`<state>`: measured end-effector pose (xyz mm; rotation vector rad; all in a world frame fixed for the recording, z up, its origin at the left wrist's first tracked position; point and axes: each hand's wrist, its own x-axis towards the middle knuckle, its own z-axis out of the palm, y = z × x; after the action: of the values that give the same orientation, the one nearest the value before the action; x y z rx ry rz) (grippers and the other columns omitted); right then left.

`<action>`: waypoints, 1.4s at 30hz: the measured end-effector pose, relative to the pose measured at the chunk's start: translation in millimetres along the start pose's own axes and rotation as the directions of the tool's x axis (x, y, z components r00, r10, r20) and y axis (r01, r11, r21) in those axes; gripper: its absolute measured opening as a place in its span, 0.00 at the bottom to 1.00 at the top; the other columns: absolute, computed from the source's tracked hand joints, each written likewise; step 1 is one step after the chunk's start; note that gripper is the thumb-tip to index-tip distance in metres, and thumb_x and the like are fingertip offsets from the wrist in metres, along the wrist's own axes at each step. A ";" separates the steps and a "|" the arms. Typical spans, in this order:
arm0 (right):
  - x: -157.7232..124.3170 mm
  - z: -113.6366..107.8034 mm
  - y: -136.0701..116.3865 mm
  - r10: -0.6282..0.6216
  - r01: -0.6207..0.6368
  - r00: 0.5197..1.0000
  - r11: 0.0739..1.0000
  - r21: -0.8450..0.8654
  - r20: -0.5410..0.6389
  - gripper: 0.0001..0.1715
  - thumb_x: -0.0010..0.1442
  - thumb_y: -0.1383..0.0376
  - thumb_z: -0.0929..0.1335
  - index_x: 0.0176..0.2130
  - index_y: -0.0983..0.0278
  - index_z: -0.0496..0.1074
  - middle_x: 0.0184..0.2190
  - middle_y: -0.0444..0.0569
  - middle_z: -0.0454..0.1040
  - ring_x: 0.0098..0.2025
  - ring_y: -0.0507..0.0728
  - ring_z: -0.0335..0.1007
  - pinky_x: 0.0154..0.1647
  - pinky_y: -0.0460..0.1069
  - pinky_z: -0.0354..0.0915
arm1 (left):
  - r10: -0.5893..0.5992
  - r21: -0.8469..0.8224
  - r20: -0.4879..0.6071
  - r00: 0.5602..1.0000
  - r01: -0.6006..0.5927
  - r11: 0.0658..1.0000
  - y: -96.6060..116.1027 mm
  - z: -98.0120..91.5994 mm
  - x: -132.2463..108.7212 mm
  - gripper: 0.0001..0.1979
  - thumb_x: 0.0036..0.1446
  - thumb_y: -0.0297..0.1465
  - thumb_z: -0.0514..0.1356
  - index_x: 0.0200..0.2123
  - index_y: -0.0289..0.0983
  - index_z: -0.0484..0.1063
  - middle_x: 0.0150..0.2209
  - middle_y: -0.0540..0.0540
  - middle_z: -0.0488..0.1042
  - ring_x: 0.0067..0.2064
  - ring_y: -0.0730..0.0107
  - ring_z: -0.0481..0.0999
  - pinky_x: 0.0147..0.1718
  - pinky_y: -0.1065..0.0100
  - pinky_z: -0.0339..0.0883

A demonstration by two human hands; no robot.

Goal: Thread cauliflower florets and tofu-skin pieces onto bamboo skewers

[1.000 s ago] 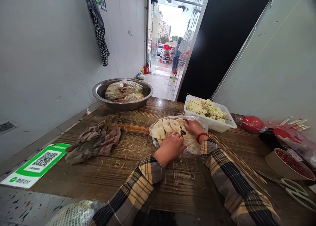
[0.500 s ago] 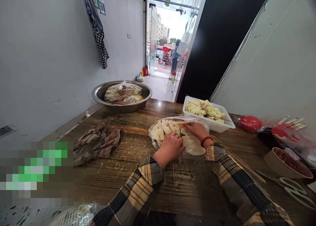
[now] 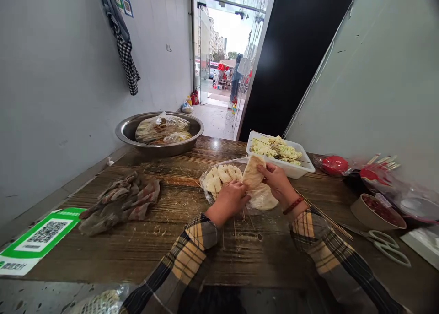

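Observation:
My right hand [image 3: 277, 182] pinches a flat, pale piece of flatbread [image 3: 253, 172] by its right side and holds it tilted up. Close by on the left, my left hand [image 3: 230, 200] is closed, its fingertips at the flatbread's lower edge; what its fingers grip is hidden. Under and beside my hands lies a clear plastic bag [image 3: 206, 190] bearing several folded flatbread pieces on skewers [image 3: 224, 173]. More flat pale pieces [image 3: 263, 198] rest on its right part. Thin skewer sticks [image 3: 235, 229] point toward me from below my left hand.
A steel basin [image 3: 197, 140] with bagged food stands at the back left, a white tub [image 3: 300, 169] of skewered cauliflower at the back right. A crumpled cloth [image 3: 123, 204] and a QR-code sign [image 3: 44, 236] lie left. Right are loose skewers [image 3: 329, 218], scissors [image 3: 387, 245] and a bowl [image 3: 373, 218].
My right hand has lifted the flatbread piece off the bag and turned its broad side toward me. My left hand stays low by the bag. The view has shifted slightly right.

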<state>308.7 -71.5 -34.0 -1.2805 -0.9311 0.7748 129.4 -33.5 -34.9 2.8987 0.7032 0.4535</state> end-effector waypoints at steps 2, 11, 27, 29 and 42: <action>-5.1 -5.7 -1.7 0.034 -0.032 0.999 0.997 0.068 -0.023 0.25 0.46 0.48 0.73 0.37 0.63 0.72 0.32 0.47 0.78 0.32 0.55 0.73 0.32 0.50 0.70 | -0.004 -0.079 -0.046 0.999 0.000 0.997 -1.8 1.8 1.3 0.11 0.58 0.33 0.57 0.40 0.35 0.73 0.40 0.40 0.76 0.46 0.55 0.72 0.45 0.58 0.63; -31.8 -18.2 -15.1 0.176 -0.140 0.983 0.910 0.391 -0.058 0.23 0.40 0.57 0.78 0.35 0.63 0.75 0.30 0.47 0.80 0.30 0.56 0.75 0.30 0.49 0.72 | -0.276 -0.650 -0.160 0.948 0.109 0.752 -5.0 -7.7 7.0 0.12 0.57 0.34 0.55 0.28 0.35 0.74 0.26 0.46 0.75 0.30 0.67 0.73 0.30 0.68 0.62; -59.1 21.5 -15.6 -0.101 0.140 0.967 0.978 0.153 -0.236 0.24 0.46 0.54 0.75 0.39 0.64 0.71 0.34 0.47 0.76 0.33 0.54 0.72 0.33 0.50 0.71 | -0.132 -0.791 -0.233 0.963 -0.109 0.601 15.8 -13.3 2.7 0.24 0.50 0.35 0.64 0.52 0.38 0.70 0.49 0.40 0.73 0.47 0.61 0.73 0.45 0.62 0.67; -64.2 31.2 -16.2 -0.132 0.156 0.976 0.980 0.128 -0.175 0.24 0.48 0.54 0.74 0.41 0.64 0.72 0.38 0.49 0.76 0.39 0.56 0.72 0.39 0.51 0.71 | -0.168 -0.814 -0.211 0.963 -0.078 0.576 16.4 -11.4 3.0 0.24 0.50 0.37 0.64 0.51 0.36 0.70 0.47 0.41 0.74 0.46 0.61 0.73 0.43 0.63 0.68; -93.7 -9.3 -28.9 -0.095 0.093 0.983 0.995 -0.019 -0.157 0.20 0.53 0.52 0.71 0.41 0.60 0.76 0.42 0.49 0.76 0.36 0.53 0.71 0.30 0.47 0.68 | -0.433 -0.969 0.014 0.901 -0.095 -0.227 7.5 -17.1 3.0 0.22 0.43 0.34 0.67 0.43 0.36 0.69 0.38 0.47 0.78 0.35 0.69 0.76 0.35 0.68 0.70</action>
<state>275.4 -162.9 -18.7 -1.2793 -0.8630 0.5864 129.8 -37.9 -16.5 1.0165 0.3699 0.9244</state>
